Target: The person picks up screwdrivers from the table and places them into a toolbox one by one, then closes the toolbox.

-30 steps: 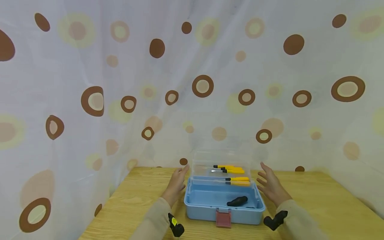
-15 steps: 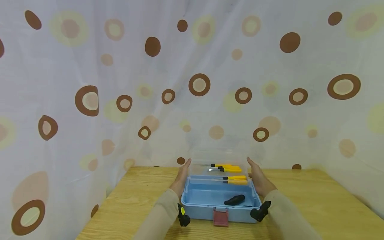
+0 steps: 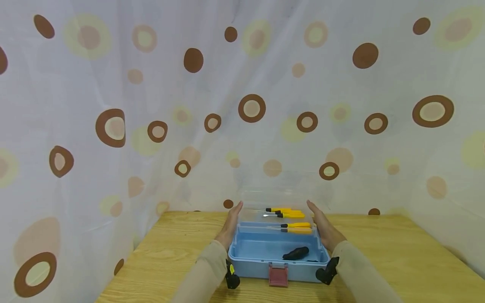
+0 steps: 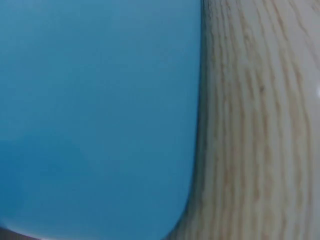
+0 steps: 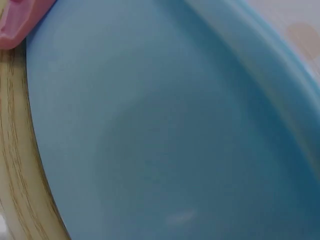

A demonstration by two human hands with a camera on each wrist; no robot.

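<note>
A light blue toolbox (image 3: pixel 254 268) sits on the table with its clear lid (image 3: pixel 273 197) raised at the back. Several screwdrivers with yellow handles, among them one screwdriver (image 3: pixel 297 225), show at the lid and the box's rear. A black bulbous-handled tool (image 3: pixel 296 253) lies inside on the right. My left hand (image 3: pixel 229 227) rests along the box's left side, and my right hand (image 3: pixel 326 229) along its right side. Both thumbs point up and straight; the other fingers are mostly hidden. Blue box wall (image 4: pixel 100 100) fills much of both wrist views.
The pink latch (image 3: pixel 278 276) hangs down at the box's front. Wooden table (image 3: pixel 178 248) extends to either side. A white curtain (image 3: pixel 280 75) with brown circles stands behind and to the left. Each sleeve carries a black wrist camera, such as this left camera (image 3: pixel 232 280).
Both hands have come inward from beside the box to its two sides. Over the last half second they barely moved, the right thumb tipping slightly inward. The box stays in place.
</note>
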